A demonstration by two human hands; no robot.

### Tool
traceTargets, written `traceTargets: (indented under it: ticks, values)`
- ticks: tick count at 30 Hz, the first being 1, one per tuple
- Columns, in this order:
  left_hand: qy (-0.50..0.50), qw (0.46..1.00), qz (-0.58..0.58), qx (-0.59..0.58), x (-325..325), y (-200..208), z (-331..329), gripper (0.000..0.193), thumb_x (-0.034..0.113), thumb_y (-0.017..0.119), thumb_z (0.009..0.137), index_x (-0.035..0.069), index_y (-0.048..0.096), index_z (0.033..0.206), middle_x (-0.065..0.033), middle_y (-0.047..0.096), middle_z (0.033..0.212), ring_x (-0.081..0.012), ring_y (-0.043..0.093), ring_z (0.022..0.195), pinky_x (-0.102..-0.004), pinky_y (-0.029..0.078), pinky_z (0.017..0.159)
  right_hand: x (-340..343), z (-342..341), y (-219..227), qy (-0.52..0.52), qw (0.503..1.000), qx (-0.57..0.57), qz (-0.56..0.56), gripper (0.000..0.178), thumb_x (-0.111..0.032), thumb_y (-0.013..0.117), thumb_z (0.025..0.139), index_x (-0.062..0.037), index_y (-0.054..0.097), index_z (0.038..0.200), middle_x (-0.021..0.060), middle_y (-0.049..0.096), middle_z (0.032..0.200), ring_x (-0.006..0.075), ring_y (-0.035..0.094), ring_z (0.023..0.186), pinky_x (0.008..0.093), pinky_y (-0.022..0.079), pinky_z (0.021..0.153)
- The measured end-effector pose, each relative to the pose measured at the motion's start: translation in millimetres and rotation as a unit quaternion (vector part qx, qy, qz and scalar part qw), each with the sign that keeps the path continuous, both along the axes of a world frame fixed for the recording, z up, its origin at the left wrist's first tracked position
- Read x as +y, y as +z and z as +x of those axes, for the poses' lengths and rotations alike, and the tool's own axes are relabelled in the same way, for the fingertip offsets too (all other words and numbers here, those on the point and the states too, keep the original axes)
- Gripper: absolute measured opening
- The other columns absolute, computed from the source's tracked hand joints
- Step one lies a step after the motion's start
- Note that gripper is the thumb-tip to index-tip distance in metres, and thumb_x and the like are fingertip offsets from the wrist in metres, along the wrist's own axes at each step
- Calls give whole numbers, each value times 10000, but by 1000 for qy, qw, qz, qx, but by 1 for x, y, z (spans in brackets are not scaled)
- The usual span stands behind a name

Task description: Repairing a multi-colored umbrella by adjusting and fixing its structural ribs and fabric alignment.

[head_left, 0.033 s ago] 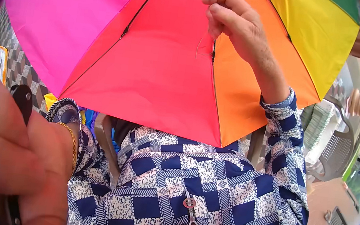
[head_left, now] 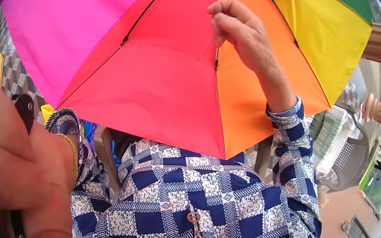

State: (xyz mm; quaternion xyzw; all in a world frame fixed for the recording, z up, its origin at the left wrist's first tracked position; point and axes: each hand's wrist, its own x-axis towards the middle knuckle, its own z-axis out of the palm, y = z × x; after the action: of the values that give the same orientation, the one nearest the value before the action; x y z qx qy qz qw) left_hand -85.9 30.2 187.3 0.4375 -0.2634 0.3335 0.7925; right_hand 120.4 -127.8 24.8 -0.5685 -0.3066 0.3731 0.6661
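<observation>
Right hand (head_left: 241,26) pinches what looks like a fine pale thread (head_left: 201,56) hanging below it, the open rainbow-panelled fabric umbrella (head_left: 152,83) behind it, thin black ribs (head_left: 124,40) facing the wearer, presumably for access; left hand (head_left: 10,154), blurred, closure indeterminable.

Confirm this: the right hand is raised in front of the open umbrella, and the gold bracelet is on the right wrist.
No: the head view shows the gold bracelet on the left wrist. The right hand is raised in front of the open umbrella.
</observation>
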Motion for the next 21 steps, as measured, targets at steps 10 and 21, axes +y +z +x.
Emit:
traceTargets:
  ticks: [10,21]
  values:
    - [175,975,140,-7,43,-1,-33,134,112,564,819,-10,597,772,-17,497,604,-97,320,439,-253,269,423,-13,14,-19,-6,989,145,-17,126,-97,463,906,-6,527,963,40,552,793,110,559,632,251,490,606]
    - [363,871,330,-4,22,-12,16,196,155,586,875,-41,602,871,-27,498,667,-54,273,457,-231,223,430,-57,52,-16,-127,990,54,28,137,-96,506,892,-3,554,981,52,576,819,127,575,646,260,509,611]
